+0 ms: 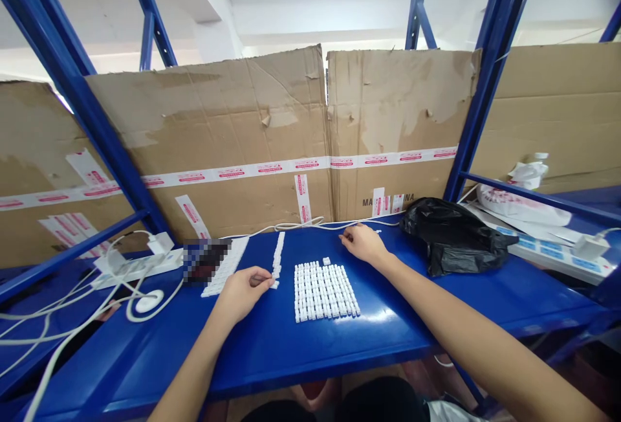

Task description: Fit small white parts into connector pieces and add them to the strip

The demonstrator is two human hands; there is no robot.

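Note:
My left hand (245, 292) is closed in a pinch at the near end of a narrow column of small white pieces (278, 255). A white piece shows at its fingertips. My right hand (365, 243) rests low over the blue tabletop further back, its fingers curled together; whatever they hold, if anything, is hidden. Between and in front of the hands lies a block of small white pieces (325, 292) in tight rows. One single white piece (326, 261) sits at its far edge. More white pieces (228, 266) lie in a slanted block left of the column.
A black plastic bag (451, 234) lies right of my right hand. Power strips stand at the left (140, 266) and right (538, 250), with white cables trailing at the left. A cardboard wall (218, 131) and blue posts border the back of the tabletop (272, 357).

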